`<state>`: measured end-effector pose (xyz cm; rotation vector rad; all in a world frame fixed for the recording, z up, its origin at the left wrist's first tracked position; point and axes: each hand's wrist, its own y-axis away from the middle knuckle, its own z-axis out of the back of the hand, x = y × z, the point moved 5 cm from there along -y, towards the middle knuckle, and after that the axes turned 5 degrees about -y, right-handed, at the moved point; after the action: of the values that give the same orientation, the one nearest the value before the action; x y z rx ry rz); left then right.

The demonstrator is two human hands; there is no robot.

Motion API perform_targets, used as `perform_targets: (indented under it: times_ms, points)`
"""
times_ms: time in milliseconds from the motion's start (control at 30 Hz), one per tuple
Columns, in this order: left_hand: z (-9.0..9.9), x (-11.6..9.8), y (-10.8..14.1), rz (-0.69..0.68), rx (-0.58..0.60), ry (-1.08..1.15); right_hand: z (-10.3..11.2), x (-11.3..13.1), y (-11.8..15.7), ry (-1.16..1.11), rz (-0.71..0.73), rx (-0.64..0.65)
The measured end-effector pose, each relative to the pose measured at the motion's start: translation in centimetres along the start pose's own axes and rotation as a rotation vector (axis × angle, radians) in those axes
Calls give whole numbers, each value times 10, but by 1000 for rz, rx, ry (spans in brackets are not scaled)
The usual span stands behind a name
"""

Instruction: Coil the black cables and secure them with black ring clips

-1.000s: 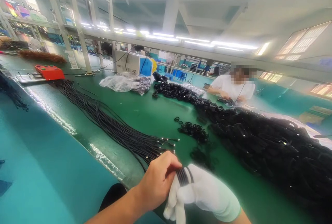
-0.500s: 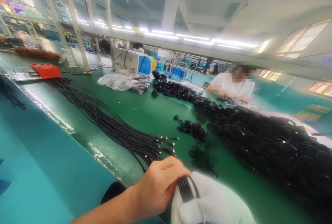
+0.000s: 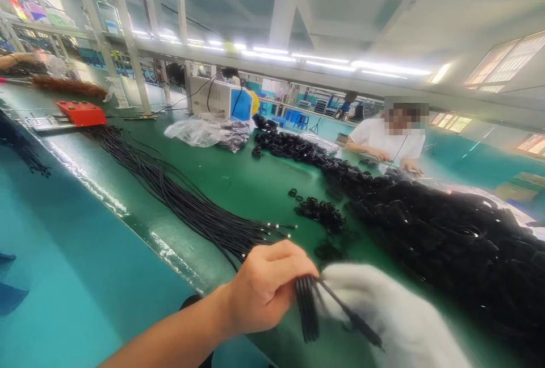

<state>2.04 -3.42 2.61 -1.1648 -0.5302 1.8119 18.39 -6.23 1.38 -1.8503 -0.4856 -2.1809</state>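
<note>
My bare left hand (image 3: 272, 285) is closed on a coiled black cable (image 3: 307, 308), pinching its folded loops near the top. From the pinch a loose end with a dark connector (image 3: 368, 331) slants down to the right. My right hand (image 3: 378, 300), in a white glove, is right beside the coil, behind that loose end. Motion smears its fingers, so its grip on the cable is unclear. Beyond my left hand a bundle of long black cables (image 3: 179, 197) lies on the green table (image 3: 204, 172), its small metal plug ends close to my knuckles.
A large heap of coiled black cables (image 3: 426, 231) covers the right side. Small black rings (image 3: 321, 212) lie in a pile mid-table. At the back are a plastic bag (image 3: 200, 131) and a white-blue machine (image 3: 221, 98). A red device (image 3: 82, 113) stands left. A person (image 3: 385, 141) works opposite.
My right glove has moved off the front of the coil to its right, exposing the hanging loops and the loose connector end. My left hand keeps its pinch. The view has shifted slightly.
</note>
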Motion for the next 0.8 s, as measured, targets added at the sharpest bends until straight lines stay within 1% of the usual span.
perform_targets:
  times_ms: [67,100,133,233,333,400,467,533,600,667,733,800]
  points:
    - [0,4,0,69,41,-31,13,1,-1,26,63,-133]
    - [-1,6,-1,107,69,-44,15,2,-4,43,78,-148]
    - [-2,8,-1,141,96,-52,12,3,-8,55,76,-120]
    - [-4,12,-1,212,137,-44,-9,5,-26,41,26,52]
    - [-5,14,-2,262,140,-44,-26,6,-43,-22,19,108]
    - [-5,16,-4,322,138,-62,-32,0,-51,-131,-23,139]
    - [-5,19,-8,414,146,-78,-33,-8,-56,-305,-63,179]
    - [-5,25,-11,544,164,-45,-32,-17,-59,-492,-74,241]
    - [-9,33,-11,689,190,49,-29,-25,-61,-606,-69,301]
    - [-14,41,-10,791,197,116,-27,-33,-63,-656,-75,322]
    - [-18,47,-8,824,185,90,-24,-39,-65,-662,-80,294]
    - [-20,51,-7,816,156,22,-23,-42,-66,-666,-72,254]
